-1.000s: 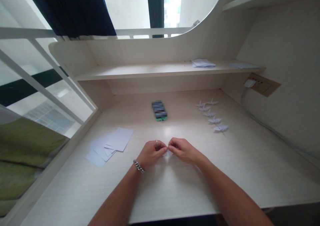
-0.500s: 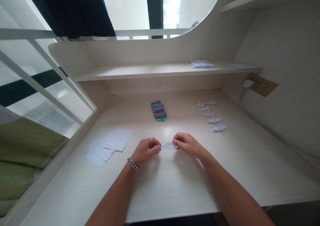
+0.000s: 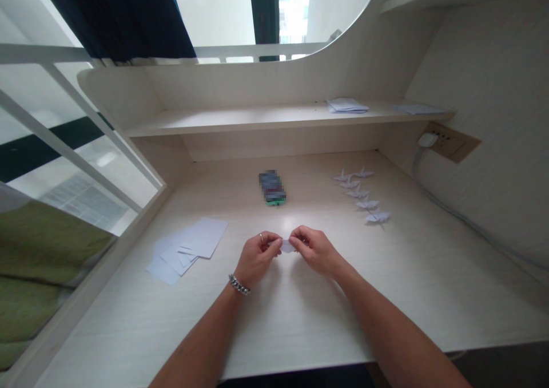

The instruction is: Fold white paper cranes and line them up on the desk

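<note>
Over the middle of the desk [image 3: 300,325], a small piece of folded paper [image 3: 287,247] sits between two hands, its creases too small for me to make out. The left hand [image 3: 258,256] pinches one end between thumb and fingers, and the right hand [image 3: 315,252] grips the other. Beyond them lies a blurred, dark object with a green end [image 3: 273,188]. Loose white sheets [image 3: 205,236] overlap to the left; folded paper cranes [image 3: 378,218] trail along the right. More paper [image 3: 347,106] rests on the shelf [image 3: 240,115] behind.
</note>
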The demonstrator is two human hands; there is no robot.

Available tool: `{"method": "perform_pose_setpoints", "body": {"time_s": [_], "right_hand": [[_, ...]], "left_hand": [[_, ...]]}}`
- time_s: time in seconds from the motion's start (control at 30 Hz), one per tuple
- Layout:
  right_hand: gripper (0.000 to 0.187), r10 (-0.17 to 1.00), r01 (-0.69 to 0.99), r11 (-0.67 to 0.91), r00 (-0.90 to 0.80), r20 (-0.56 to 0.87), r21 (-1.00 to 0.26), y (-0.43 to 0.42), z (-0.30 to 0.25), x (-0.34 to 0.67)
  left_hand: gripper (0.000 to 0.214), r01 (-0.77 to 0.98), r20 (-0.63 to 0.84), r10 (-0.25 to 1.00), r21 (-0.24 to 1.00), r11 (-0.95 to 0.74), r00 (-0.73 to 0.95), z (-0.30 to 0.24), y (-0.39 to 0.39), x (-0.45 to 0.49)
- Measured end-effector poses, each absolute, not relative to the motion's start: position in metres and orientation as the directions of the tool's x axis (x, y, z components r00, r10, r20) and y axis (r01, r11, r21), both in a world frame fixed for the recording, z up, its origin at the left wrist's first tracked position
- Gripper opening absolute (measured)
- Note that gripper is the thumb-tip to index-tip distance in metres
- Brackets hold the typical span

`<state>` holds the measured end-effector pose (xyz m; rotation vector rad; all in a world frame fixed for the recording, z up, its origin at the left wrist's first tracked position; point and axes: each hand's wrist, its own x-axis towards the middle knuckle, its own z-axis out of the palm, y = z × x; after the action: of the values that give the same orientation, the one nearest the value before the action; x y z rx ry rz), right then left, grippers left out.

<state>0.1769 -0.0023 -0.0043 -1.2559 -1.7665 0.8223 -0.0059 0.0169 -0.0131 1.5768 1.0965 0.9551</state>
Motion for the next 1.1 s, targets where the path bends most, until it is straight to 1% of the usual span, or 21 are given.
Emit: {"method": "perform_pose_setpoints", "body": {"time_s": [0.23,0.37,0.53,0.67,0.77,0.83,0.9,1.03,1.1], "right_hand": [[0.014,0.946,0.454,0.305,-0.246,0.211,-0.837,-0.003,-0.002,0.173],[0.013,0.954,0.478,0.267,-0.257,0.157,-0.837,-0.002,-0.002,0.178],[0.013,0.965,0.471,0.214,-0.241,0.109,-0.856,0.003,-0.002,0.189],[0.012,0.976,0.414,0.189,-0.177,0.125,-0.891,0.004,-0.003,0.190],[0.017,0.960,0.395,0.229,-0.244,0.139,-0.890,0.002,-0.005,0.183],[0.019,0.945,0.424,0.261,-0.297,0.139,-0.867,-0.001,-0.006,0.178],[0.021,0.941,0.440,0.273,-0.307,0.142,-0.856,-0.002,-0.006,0.175],[0.022,0.962,0.376,0.217,-0.238,0.132,-0.901,0.000,-0.007,0.175],[0.024,0.974,0.336,0.189,-0.185,0.132,-0.923,0.003,-0.011,0.175]], "left_hand": [[0.021,0.285,0.116,0.935,0.933,-0.218,0.336,-0.013,0.014,-0.004],[0.021,0.307,0.097,0.942,0.930,-0.201,0.321,-0.013,0.017,-0.008],[0.023,0.293,0.084,0.956,0.941,-0.169,0.282,-0.012,0.024,-0.016],[0.022,0.298,0.076,0.958,0.941,-0.160,0.276,-0.010,0.024,-0.016],[0.021,0.325,0.077,0.940,0.926,-0.190,0.331,-0.010,0.021,-0.012],[0.022,0.320,0.070,0.932,0.928,-0.192,0.355,-0.011,0.020,-0.009],[0.023,0.262,0.051,0.949,0.955,-0.138,0.311,-0.012,0.021,-0.007],[0.030,0.011,-0.009,0.993,1.000,0.008,0.116,-0.013,0.024,-0.006],[0.034,-0.056,-0.019,0.993,0.998,0.025,0.117,-0.012,0.024,-0.006]]}}
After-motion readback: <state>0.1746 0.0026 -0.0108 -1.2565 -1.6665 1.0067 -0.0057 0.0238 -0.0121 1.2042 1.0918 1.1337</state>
